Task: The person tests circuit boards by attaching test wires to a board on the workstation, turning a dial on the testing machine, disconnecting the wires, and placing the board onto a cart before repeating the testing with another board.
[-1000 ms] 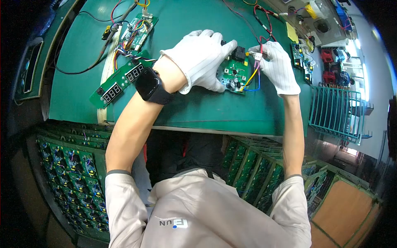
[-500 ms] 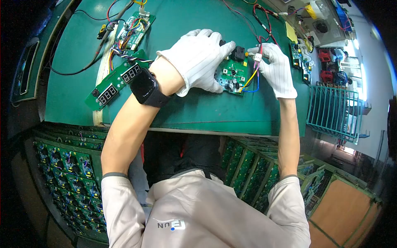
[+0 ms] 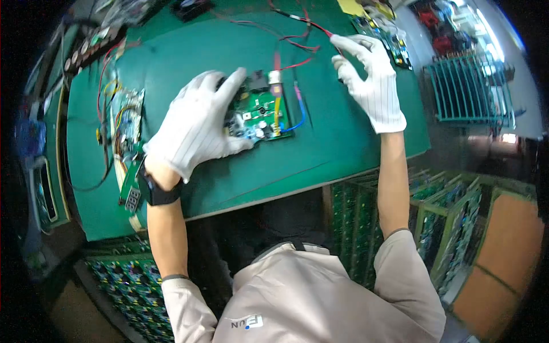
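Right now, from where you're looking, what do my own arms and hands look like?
Your left hand and right hand wear white fabric gloves with thin, darker stripes running lengthwise. A broad black wristband is on your left wrist. Your short, loose sleeves are pale greyish beige with dark trim at the hems; your forearms are uncovered.

Motion blur, dark fisheye edges

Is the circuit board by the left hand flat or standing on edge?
Flat: the circuit board lies component-side up on the table, left hand at its edge.
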A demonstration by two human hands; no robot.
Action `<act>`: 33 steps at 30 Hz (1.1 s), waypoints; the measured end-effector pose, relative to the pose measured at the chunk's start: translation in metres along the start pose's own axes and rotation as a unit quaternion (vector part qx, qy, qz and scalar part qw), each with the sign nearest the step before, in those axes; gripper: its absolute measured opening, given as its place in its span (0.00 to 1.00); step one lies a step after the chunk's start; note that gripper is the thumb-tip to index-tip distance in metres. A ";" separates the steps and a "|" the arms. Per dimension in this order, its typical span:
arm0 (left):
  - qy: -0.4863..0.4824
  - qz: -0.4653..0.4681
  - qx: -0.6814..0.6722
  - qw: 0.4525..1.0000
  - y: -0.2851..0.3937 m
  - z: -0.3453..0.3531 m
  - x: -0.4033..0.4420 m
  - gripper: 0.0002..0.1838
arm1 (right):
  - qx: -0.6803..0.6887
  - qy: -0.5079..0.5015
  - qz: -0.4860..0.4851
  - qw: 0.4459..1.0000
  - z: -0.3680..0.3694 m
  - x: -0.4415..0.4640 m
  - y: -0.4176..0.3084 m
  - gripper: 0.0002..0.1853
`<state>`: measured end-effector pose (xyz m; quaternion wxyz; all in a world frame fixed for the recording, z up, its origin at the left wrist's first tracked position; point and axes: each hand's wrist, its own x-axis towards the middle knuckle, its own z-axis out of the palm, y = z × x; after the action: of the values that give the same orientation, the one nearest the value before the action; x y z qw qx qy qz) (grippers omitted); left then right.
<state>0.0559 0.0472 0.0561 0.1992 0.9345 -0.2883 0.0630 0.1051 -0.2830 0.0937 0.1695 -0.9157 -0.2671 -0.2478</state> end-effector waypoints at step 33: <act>0.394 -0.062 -0.040 0.916 0.088 -0.021 -0.139 0.08 | 0.122 -0.015 0.081 0.989 0.045 -0.051 0.078 0.22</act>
<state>-0.1087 0.0603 0.0726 0.3377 0.8411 -0.1303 0.4020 0.1289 -0.3459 0.0151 0.2954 -0.9103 -0.2232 -0.1853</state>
